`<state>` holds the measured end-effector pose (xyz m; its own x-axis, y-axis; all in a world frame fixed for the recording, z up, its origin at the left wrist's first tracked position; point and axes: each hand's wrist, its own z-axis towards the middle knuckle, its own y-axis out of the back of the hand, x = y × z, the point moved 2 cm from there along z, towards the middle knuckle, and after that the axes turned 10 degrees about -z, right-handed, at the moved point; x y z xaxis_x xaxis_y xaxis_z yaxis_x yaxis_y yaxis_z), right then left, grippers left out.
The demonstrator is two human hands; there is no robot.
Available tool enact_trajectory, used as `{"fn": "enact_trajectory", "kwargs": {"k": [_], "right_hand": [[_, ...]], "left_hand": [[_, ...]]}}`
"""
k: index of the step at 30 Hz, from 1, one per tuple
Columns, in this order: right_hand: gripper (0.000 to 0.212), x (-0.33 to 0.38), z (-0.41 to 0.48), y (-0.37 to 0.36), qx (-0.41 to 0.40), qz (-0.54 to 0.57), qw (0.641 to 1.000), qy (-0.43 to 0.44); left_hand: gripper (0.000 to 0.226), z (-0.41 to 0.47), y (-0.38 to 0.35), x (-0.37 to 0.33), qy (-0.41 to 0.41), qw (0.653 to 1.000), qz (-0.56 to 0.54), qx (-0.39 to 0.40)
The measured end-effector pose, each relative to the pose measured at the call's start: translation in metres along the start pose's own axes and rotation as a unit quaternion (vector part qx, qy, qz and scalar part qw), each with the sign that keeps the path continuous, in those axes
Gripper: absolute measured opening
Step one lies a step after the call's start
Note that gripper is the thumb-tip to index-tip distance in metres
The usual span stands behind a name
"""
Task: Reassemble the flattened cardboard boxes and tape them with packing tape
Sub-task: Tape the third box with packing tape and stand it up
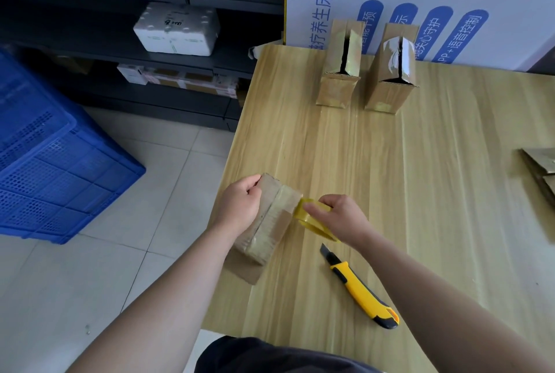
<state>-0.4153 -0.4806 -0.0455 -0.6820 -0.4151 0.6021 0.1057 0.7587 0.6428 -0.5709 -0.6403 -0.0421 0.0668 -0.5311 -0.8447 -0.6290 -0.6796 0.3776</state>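
A small brown cardboard box (270, 219) lies on its side at the left edge of the wooden table (420, 192), a strip of clear tape running along its top seam. My left hand (240, 204) grips the box's far left edge and holds it down. My right hand (342, 216) holds a yellowish roll of packing tape (312, 219) against the box's right end, with the tape joined to the box.
A yellow utility knife (360, 288) lies on the table near me. Two assembled boxes (341, 66) (392, 69) stand at the back by a white printed board. Flattened cardboard (540, 168) lies at the right edge. A blue crate (54, 156) and dark shelving (150, 27) are to the left.
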Motion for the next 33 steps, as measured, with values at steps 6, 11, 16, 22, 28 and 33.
{"fn": "enact_trajectory", "kwargs": {"k": [6,11,16,22,28,33], "right_hand": [[0.046,-0.013,-0.022,-0.023,0.007,0.078,0.997,-0.002],[0.046,-0.027,-0.024,-0.030,-0.011,0.086,0.996,-0.025],[0.046,-0.032,-0.028,-0.029,-0.013,0.101,0.995,-0.005],[0.037,-0.027,-0.037,-0.029,-0.008,0.140,0.990,0.007],[0.037,-0.025,-0.039,-0.032,-0.005,0.140,0.990,0.003],[0.032,-0.023,-0.039,-0.034,-0.001,0.128,0.992,0.008]], "left_hand": [[0.044,0.011,-0.005,0.014,-0.055,0.978,0.201,0.010],[0.049,0.017,-0.008,0.022,-0.083,0.962,0.260,-0.009],[0.089,0.009,-0.009,0.016,-0.156,0.906,0.393,0.016],[0.077,0.002,-0.016,0.003,-0.234,0.858,0.457,0.005],[0.094,-0.004,-0.029,-0.001,-0.197,0.865,0.462,0.006],[0.094,0.000,-0.035,-0.008,-0.194,0.864,0.464,0.007]]}}
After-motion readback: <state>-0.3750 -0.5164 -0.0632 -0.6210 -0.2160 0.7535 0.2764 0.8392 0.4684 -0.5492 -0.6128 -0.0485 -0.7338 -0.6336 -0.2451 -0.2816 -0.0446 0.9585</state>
